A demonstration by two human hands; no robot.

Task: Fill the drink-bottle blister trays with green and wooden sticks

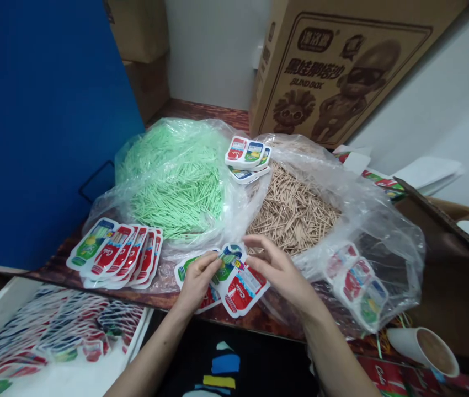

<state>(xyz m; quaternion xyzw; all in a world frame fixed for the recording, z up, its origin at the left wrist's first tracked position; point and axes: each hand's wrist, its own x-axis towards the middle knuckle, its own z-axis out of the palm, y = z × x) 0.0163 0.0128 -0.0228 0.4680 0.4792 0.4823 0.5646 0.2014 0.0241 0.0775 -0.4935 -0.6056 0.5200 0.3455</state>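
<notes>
My left hand is closed with thumb and fingers pinching a card-like packet printed with a green can and a red cola can. The packet tilts above the table edge. My right hand is at its right side, fingers curved and apart, the thumb overlapping the packet; whether it presses on it is hard to see. Under my left hand lies another similar packet, partly covered. Beyond my hands, a clear plastic bag of green sticks sits beside a bag of tan sticks.
Overlapping can-shaped packets lie at left, a small pile rests between the bags, and another packet lies at right. A white bin is below left. A paper cup tilts at lower right. A cardboard box stands behind.
</notes>
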